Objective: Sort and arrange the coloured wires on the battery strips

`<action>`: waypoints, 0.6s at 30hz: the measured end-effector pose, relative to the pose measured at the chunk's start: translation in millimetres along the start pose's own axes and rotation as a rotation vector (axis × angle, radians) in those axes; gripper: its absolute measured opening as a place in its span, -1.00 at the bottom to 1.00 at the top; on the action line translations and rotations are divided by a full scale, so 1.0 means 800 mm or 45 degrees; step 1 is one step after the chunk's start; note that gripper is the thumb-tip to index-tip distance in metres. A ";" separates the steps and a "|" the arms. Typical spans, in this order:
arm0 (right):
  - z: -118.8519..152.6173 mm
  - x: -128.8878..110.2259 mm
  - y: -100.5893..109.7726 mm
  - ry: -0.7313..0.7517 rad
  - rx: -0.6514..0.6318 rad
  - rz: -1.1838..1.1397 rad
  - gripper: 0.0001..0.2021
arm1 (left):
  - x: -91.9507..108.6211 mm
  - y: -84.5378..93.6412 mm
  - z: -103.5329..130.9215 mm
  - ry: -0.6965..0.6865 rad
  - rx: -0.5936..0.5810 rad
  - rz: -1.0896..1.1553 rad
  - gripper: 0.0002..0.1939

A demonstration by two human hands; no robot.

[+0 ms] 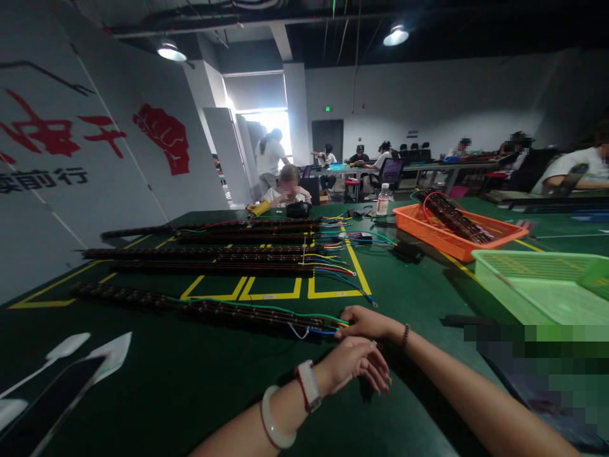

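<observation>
A long dark strip with colored wires lies across the near part of the green table. Its green, yellow and blue wire ends reach my right hand, whose fingers are closed around them. Just in front, my left hand hangs with its fingers loosely apart and nothing visible in it; a watch and a white bangle are on that arm. Beyond lie several similar dark strips, side by side, their colored leads pointing right. One blue lead ends in a ring terminal.
To the right stand an orange basket holding a dark bundle and a light green basket. A bottle is at the back. A phone-like dark slab lies front left. A person sits across the table.
</observation>
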State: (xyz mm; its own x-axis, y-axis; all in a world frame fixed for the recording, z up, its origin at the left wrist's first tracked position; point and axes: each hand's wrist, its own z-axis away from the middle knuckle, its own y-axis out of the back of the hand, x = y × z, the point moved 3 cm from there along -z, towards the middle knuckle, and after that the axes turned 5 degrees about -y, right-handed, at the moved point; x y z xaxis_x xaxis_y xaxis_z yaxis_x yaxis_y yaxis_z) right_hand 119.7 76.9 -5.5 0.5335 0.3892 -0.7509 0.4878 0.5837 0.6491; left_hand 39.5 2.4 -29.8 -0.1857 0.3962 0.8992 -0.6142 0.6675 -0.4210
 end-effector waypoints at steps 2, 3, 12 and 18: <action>0.000 -0.001 0.000 0.023 -0.022 0.000 -0.53 | -0.001 0.000 0.001 -0.017 0.007 -0.009 -0.57; 0.000 -0.001 0.000 0.032 -0.029 0.001 -0.53 | -0.001 0.000 0.001 -0.023 0.007 -0.013 -0.57; -0.001 0.002 -0.003 0.008 -0.014 0.019 -0.52 | 0.006 -0.004 0.007 -0.013 -0.005 -0.033 -0.57; -0.001 0.004 -0.002 -0.021 0.004 0.026 -0.55 | 0.009 -0.006 0.009 0.052 -0.089 -0.140 -0.55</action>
State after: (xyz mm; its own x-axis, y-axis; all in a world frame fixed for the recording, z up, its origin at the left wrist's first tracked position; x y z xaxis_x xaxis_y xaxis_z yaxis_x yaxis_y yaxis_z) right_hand 120.7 77.8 -9.1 0.5546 0.3893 -0.7355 0.4788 0.5736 0.6646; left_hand 35.7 -2.3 -20.9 -0.0880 0.3429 0.9352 -0.5737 0.7501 -0.3290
